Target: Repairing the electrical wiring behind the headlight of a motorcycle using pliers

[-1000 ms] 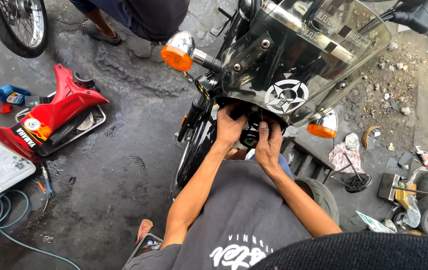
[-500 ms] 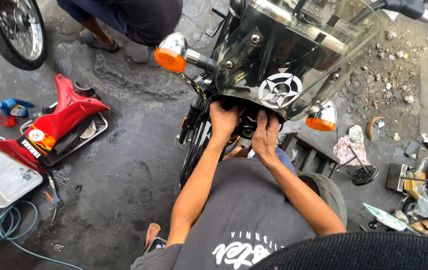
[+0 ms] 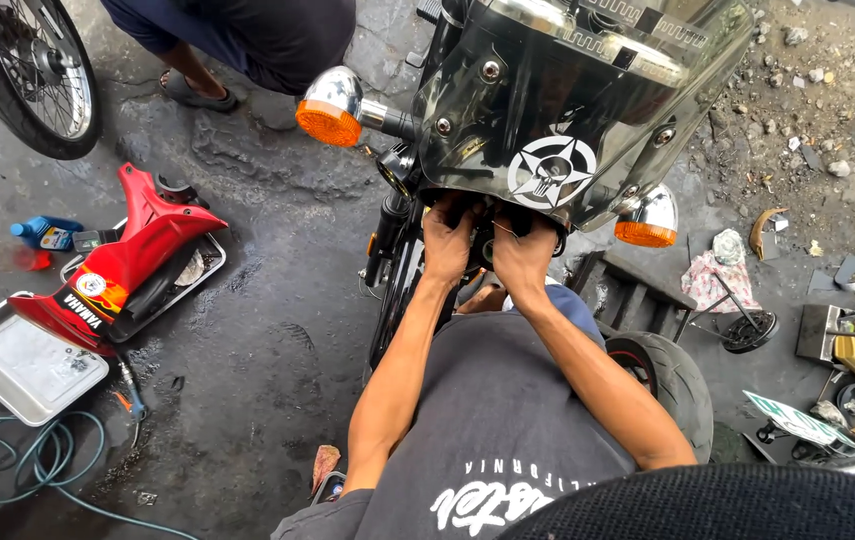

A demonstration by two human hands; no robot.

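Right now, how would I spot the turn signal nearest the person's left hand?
Start at the motorcycle's smoky windshield with the star sticker. A chrome stalk sticks out from its left edge, above the left hand, ending in the turn signal. Its chrome shell and orange lens sit higher and clearer than the twin signal tucked under the windshield's right corner.

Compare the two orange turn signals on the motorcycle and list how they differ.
The left turn signal sits higher and stands out on a visible chrome stalk; the right turn signal sits lower, tucked against the smoked windshield's edge, its stalk hidden. The left one shows its round orange lens nearly face-on; the right one shows mostly chrome housing with an orange strip below. Both share chrome shells and orange lenses.
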